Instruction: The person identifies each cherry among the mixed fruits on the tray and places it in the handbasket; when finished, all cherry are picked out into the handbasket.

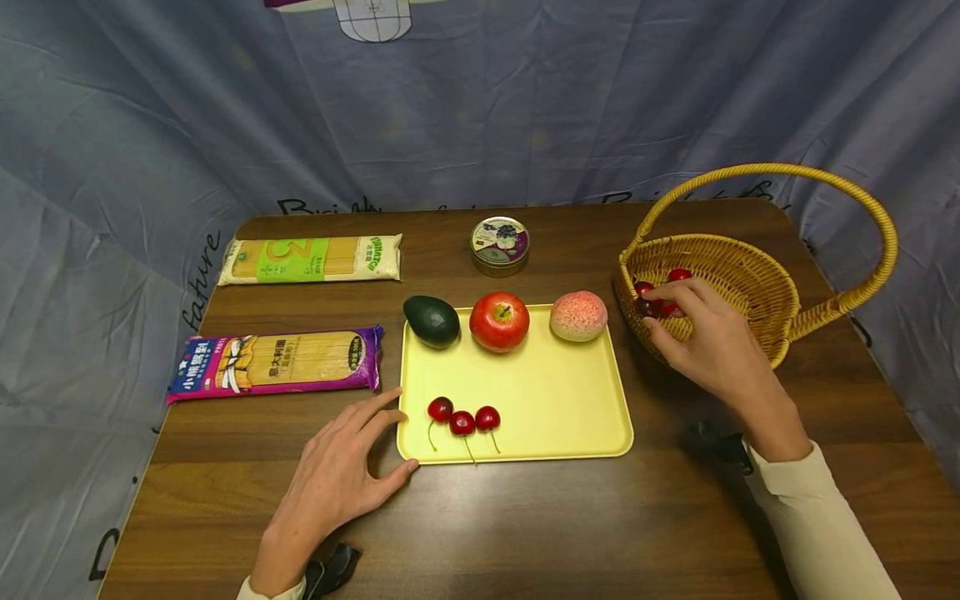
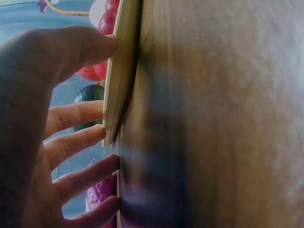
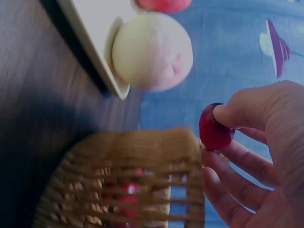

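Note:
Between thumb and fingers, my right hand (image 1: 708, 337) pinches a dark red cherry (image 3: 216, 128) at the near-left rim of the wicker basket (image 1: 750, 275). More cherries (image 1: 678, 274) lie inside the basket. My left hand (image 1: 337, 467) rests at the lower left corner of the yellow tray (image 1: 555, 392), its thumb and fingertips touching the rim with the fingers spread. Three cherries (image 1: 462, 423) with stems sit in the tray's front left part. Along its back edge stand an avocado (image 1: 432, 322), a red apple (image 1: 499, 322) and a peach (image 1: 578, 316).
Two pasta packs lie on the left: a green-labelled one (image 1: 311, 259) behind a purple one (image 1: 277, 363). A round tin (image 1: 500, 246) stands behind the tray. The basket's tall handle (image 1: 787, 171) arches over the right side. Grey-blue cloth (image 1: 480, 108) hangs around the wooden table (image 1: 525, 533).

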Motion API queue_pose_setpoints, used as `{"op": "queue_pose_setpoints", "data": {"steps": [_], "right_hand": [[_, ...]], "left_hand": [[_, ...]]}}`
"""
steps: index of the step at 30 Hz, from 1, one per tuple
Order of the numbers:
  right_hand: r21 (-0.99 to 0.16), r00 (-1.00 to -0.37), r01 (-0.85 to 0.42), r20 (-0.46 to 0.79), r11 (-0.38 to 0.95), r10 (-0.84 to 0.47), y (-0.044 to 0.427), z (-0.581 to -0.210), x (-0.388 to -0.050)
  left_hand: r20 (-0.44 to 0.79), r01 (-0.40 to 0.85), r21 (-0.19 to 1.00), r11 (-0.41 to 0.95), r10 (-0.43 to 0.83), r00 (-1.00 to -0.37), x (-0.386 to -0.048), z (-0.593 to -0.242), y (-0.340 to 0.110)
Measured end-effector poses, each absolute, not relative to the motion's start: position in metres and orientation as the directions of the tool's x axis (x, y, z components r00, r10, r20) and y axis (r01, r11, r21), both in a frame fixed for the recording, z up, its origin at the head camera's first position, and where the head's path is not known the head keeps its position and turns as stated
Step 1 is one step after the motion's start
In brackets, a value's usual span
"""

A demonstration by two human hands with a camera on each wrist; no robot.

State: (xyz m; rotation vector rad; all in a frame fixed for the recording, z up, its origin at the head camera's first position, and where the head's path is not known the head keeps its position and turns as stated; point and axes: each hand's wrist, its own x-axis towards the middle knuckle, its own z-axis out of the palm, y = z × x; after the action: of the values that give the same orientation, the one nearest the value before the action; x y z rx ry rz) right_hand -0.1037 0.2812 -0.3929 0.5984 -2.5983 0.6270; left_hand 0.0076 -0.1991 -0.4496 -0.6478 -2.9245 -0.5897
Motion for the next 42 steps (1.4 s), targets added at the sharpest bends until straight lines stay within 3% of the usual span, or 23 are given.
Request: {"op": "queue_pose_setpoints", "data": {"steps": [11,30,42], "right_hand": [[-0.314,-0.853,-0.411,0.463,0.856,-0.240,0.307,-0.395,-0.110],[-0.326,-0.949,-0.265,0.255,0.907,-0.186,0.338,-0.410,-0.124],[-0.332,-0.962,-0.254,0.180,0.909,-0.203,0.345,-0.415,-0.131]], "left_hand": [[0.197,0.438,0.341,0.832,0.393,-0.898,0.008,-0.451,-0.199],[0.176,0.428,0.349,0.834,0.390,-0.904,0.008,-0.451,-0.200],[0.159,0.418,0.354,0.837,0.387,-0.908,0.006,-0.450,-0.199]]}}
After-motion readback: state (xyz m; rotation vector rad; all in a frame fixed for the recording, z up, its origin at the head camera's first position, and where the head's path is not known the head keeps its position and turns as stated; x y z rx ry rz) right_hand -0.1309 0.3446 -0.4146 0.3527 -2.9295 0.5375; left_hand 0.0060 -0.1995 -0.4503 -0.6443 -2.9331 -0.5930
